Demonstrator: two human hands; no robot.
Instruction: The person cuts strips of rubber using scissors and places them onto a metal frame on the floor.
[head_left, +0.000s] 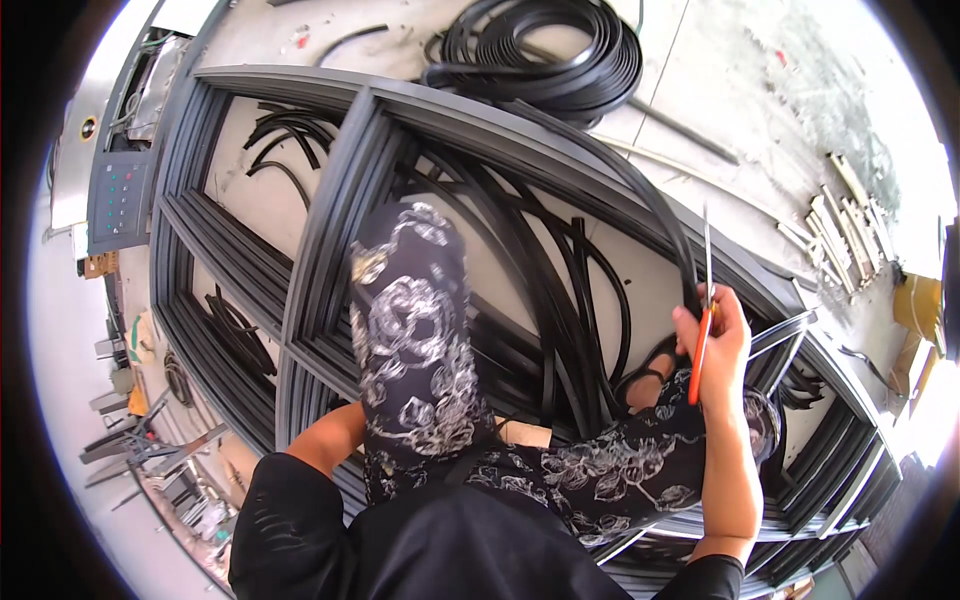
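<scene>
My right hand (727, 345) is closed around scissors (700, 350) with orange handles, seen nearly edge-on, their thin metal blades pointing away from me. The end of a black rubber strip (668, 220) comes down to the thumb and fingers of that hand; whether they also pinch it, I cannot tell. This strip curves along the edge of a stack of dark grey metal frames (365, 150), from the direction of a large black coil (600, 75). My left forearm (335, 437) passes behind my raised left knee, which hides the left hand.
Loose black strips (560, 330) lie inside the frame openings, around my legs. Light-coloured sticks (850, 225) are scattered on the floor at the right, by a yellow container (917, 303). A machine with a grey control panel (120, 200) stands at the far left.
</scene>
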